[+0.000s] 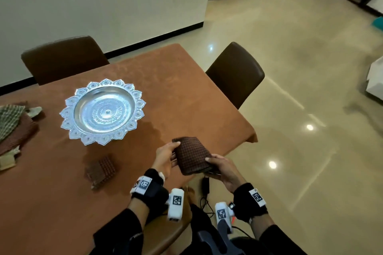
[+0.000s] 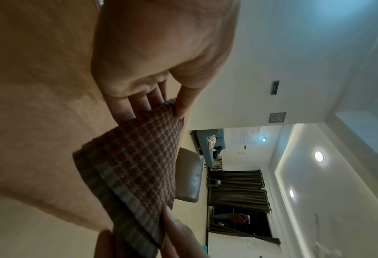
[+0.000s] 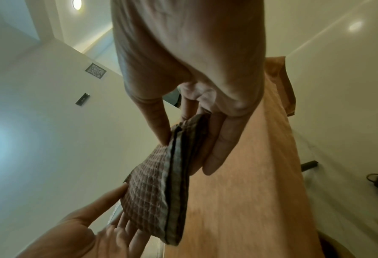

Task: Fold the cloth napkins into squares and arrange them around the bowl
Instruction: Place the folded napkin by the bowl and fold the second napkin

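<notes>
A folded dark brown checked napkin (image 1: 192,156) (image 2: 139,157) (image 3: 159,188) is held just above the table's near right edge. My left hand (image 1: 165,157) pinches its left edge, thumb on top and fingers under it. My right hand (image 1: 221,168) pinches its near right corner the same way. The silver petal-rimmed bowl (image 1: 68,128) stands on the orange-brown tablecloth (image 1: 176,93), up and left of my hands. One folded reddish checked napkin (image 1: 101,172) lies below the bowl. A heap of unfolded napkins (image 1: 14,128) sits at the table's left edge.
Two brown chairs stand at the table, one behind it (image 1: 62,58) and one at its right side (image 1: 236,74). A black adapter with its cable (image 1: 205,186) lies on the floor under my hands. Glossy tiled floor (image 1: 300,89) spreads to the right.
</notes>
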The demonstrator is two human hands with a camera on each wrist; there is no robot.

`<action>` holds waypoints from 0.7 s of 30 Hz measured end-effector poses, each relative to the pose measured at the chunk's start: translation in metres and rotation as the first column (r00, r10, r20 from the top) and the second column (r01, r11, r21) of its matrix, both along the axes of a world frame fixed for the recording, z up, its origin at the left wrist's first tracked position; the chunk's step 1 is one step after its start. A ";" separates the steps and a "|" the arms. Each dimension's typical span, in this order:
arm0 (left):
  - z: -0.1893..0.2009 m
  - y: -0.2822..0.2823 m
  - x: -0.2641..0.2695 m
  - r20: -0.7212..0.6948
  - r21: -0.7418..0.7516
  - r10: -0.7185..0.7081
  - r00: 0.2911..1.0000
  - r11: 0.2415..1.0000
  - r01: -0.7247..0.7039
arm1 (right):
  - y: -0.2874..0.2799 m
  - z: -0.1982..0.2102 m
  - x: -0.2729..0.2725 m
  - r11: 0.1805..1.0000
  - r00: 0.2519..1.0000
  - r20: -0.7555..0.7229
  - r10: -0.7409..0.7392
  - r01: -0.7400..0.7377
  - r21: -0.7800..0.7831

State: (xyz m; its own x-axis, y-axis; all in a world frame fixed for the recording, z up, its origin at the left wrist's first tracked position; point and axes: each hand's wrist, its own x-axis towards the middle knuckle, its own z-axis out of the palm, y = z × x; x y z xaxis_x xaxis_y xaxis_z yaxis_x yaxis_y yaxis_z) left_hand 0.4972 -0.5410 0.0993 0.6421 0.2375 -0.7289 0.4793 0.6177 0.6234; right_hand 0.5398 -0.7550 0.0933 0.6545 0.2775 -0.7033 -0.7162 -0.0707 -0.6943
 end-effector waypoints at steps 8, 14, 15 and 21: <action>-0.031 -0.003 0.159 -0.073 0.105 -0.053 0.996 0.993 0.060 | -0.007 -0.031 0.146 0.998 0.999 0.006 -0.053 0.054 -0.022; -0.064 0.004 0.265 -0.092 0.112 0.006 0.996 0.994 0.004 | 0.003 -0.064 0.259 0.999 0.999 0.045 -0.013 0.015 -0.043; -0.067 0.008 0.280 -0.079 0.124 0.017 0.997 0.992 -0.007 | 0.006 -0.068 0.275 1.000 0.999 0.053 -0.013 0.014 -0.023; -0.119 0.003 0.308 -0.211 0.085 -0.010 0.977 0.996 0.028 | 0.018 -0.130 0.315 0.963 0.999 -0.043 -0.002 -0.010 -0.268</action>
State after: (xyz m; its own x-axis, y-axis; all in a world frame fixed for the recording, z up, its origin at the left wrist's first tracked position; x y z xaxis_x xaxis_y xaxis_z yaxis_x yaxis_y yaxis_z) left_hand 0.8050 -0.5375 -0.0193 0.4817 0.2954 -0.8251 0.6165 0.5549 0.5586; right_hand 0.8552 -0.7370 -0.0366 0.6216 0.0772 -0.7795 -0.7440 -0.2532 -0.6183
